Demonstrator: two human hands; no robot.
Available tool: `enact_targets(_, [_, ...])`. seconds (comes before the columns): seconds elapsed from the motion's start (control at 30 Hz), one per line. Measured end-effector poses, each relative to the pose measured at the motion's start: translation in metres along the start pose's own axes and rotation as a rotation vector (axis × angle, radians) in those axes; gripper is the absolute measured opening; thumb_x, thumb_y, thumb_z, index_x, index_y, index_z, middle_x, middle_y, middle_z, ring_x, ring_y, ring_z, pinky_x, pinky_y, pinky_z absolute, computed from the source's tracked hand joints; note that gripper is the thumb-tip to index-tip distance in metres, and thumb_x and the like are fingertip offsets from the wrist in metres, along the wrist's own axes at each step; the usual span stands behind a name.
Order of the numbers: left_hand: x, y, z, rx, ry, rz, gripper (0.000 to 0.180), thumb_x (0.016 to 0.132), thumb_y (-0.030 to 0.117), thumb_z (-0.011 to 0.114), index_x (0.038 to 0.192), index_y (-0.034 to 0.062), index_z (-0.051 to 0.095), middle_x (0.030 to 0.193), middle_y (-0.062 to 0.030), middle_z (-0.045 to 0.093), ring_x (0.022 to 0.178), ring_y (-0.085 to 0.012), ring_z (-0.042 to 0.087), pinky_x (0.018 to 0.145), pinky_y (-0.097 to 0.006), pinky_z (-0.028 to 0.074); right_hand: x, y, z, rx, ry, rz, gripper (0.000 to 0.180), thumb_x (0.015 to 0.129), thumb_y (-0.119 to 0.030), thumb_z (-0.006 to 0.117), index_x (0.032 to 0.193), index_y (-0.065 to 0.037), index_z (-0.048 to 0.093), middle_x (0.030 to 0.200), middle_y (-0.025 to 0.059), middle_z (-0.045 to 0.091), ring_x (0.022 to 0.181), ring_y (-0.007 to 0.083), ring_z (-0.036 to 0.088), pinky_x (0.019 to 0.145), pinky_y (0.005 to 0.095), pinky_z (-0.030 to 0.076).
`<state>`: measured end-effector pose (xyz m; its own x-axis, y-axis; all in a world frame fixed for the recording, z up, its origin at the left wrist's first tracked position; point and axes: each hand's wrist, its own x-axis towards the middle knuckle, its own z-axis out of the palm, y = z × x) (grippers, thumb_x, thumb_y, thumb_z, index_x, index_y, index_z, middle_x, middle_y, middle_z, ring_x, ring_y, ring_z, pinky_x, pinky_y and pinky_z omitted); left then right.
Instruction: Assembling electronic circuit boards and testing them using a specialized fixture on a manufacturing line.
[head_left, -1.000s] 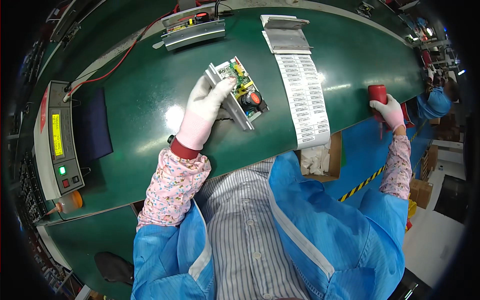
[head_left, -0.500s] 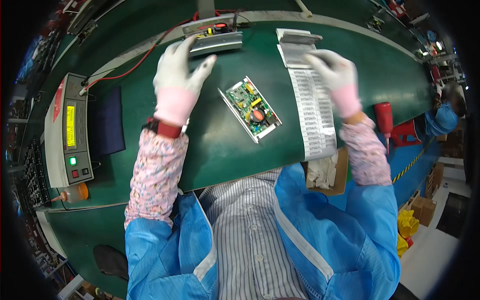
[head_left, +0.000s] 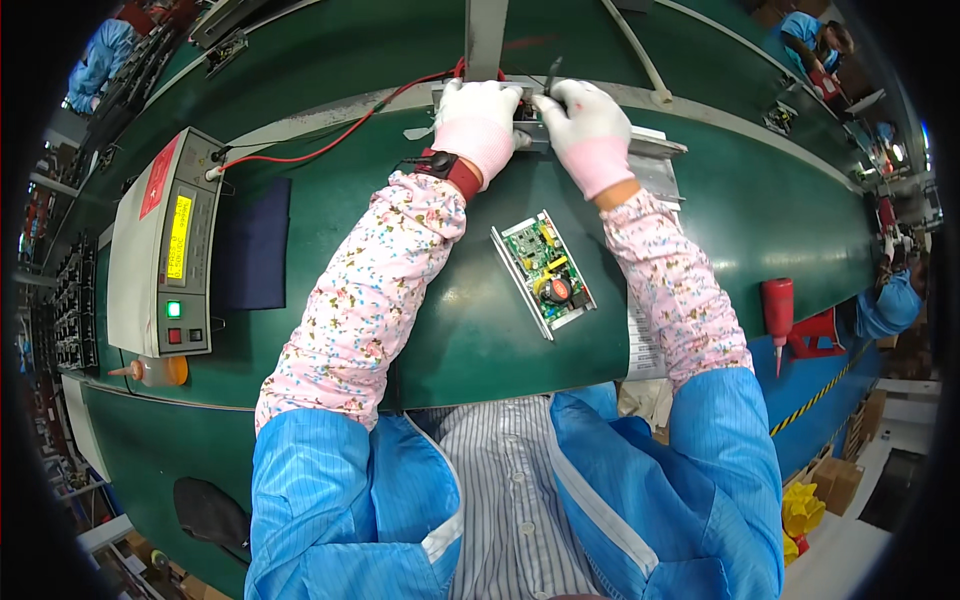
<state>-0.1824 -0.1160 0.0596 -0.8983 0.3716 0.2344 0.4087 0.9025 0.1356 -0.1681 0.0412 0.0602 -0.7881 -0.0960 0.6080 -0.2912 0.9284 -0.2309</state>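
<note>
The right hand's (head_left: 590, 128) thumb and forefinger are pinched together on a slim black piece (head_left: 554, 72) that pokes up past their tips. The left hand (head_left: 478, 122) is bent over a metal-cased unit (head_left: 540, 136) at the back of the tabletop (head_left: 460, 345); its fingers hide most of the case, and I can't tell from here whether they grip it or just rest there. The unit sits right under the left fingers and just below the right fingertips. Nearer the person, clear of both hands, a circuit board in a metal frame (head_left: 545, 275) lies slanted between the forearms. A silver bracket (head_left: 657, 150) shows beyond the right wrist, with a label strip (head_left: 645, 340) partly behind that forearm. Farther out are a red bottle (head_left: 777, 308) on the right and a tester (head_left: 165, 240) with a lit display on the left.
</note>
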Motion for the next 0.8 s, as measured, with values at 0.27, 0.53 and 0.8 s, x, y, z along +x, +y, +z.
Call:
enact_targets(0.27, [-0.03,-0.023,-0.025,-0.076,0.245,-0.168,0.055,0.073,0.022,0.083,0.122,0.0068,0.063,0.111,-0.0121,0.068,0.102,-0.0349,0.063,0.095,-0.044,0.048,-0.054,0.025,-0.012,0.443,-0.114,0.292,0.016,0.09,-0.018,0.072,0.095,-0.003,0.074,0.08,0.0025,0.07,0.067,0.0113,0.054,0.062,0.0256,0.043])
enact_targets(0.53, [0.021,-0.158,0.007,0.299,0.482,-0.264,0.048,0.077,0.018,0.078,0.121,0.0077,0.063,0.111,-0.013,0.07,0.105,-0.0333,0.064,0.099,-0.046,0.046,-0.077,0.032,0.003,0.359,-0.108,0.19,0.016,0.089,-0.014,0.074,0.1,-0.003,0.074,0.08,0.0028,0.069,0.066,0.0124,0.054,0.062,0.0253,0.043])
enact_targets(0.8, [0.001,-0.131,0.013,0.142,0.517,-0.045,0.046,0.078,0.02,0.077,0.121,0.0098,0.065,0.117,-0.0125,0.069,0.107,-0.032,0.063,0.101,-0.046,0.045,-0.076,0.028,0.002,0.427,-0.117,0.251,0.015,0.088,-0.02,0.072,0.097,-0.008,0.073,0.082,0.0031,0.07,0.067,0.0193,0.058,0.063,0.0314,0.046])
